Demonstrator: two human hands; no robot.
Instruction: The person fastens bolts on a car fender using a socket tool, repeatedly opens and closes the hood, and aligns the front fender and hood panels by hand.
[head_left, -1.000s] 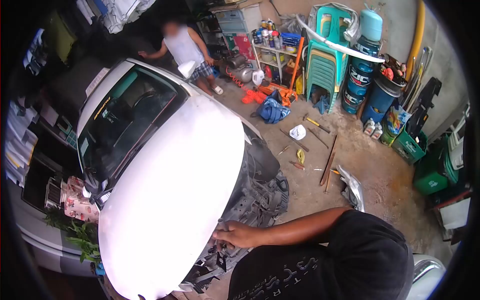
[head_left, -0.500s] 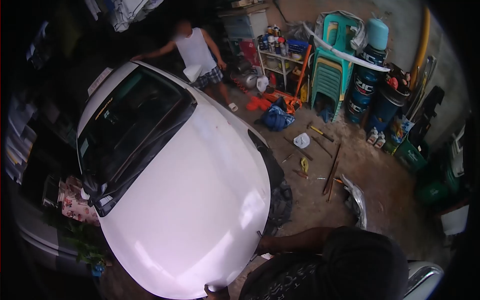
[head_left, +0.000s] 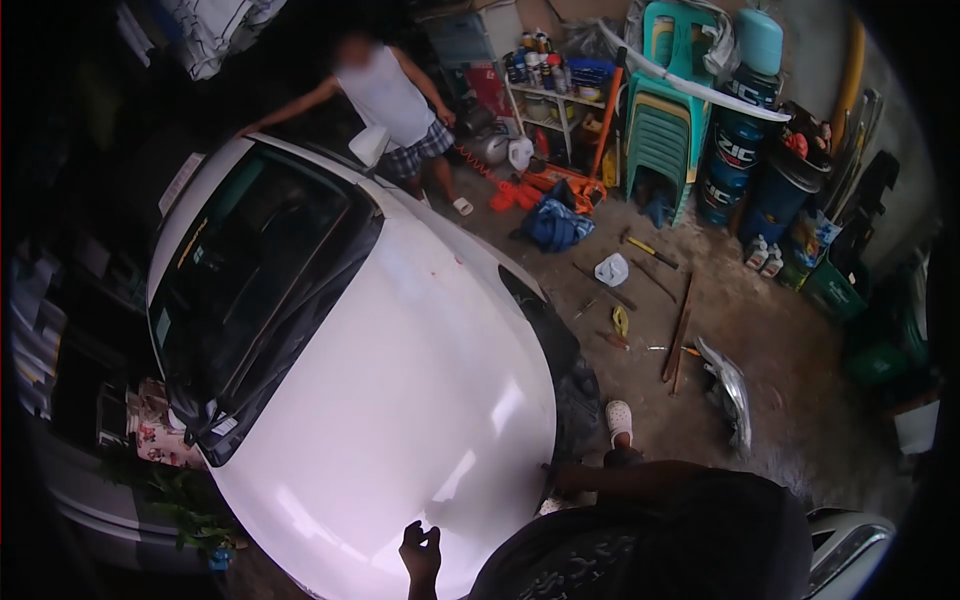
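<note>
A white car hood (head_left: pixel 400 400) fills the middle of the head view. My left hand (head_left: pixel 420 550) is raised over its front part, fingers curved and a small gap showing between thumb and finger, with nothing visible in it. At the hood's right front edge is my right hand (head_left: pixel 558 478), a fingertip showing at the rim and the other fingers hidden in shadow. Below that edge, the dark uncovered front corner of the car (head_left: pixel 575 400) is visible.
Another person (head_left: pixel 390 100) in a white sleeveless top stands at the car's far side, touching the roof. Tools, including a hammer (head_left: pixel 650 252), lie on the floor beside a headlight (head_left: pixel 728 395). Stacked green chairs (head_left: pixel 660 140) and a shelf (head_left: pixel 560 100) stand behind.
My left hand has let go of the hood's front edge and risen over its surface. My right hand has shifted slightly right with the hood edge. A white clog has come into view.
</note>
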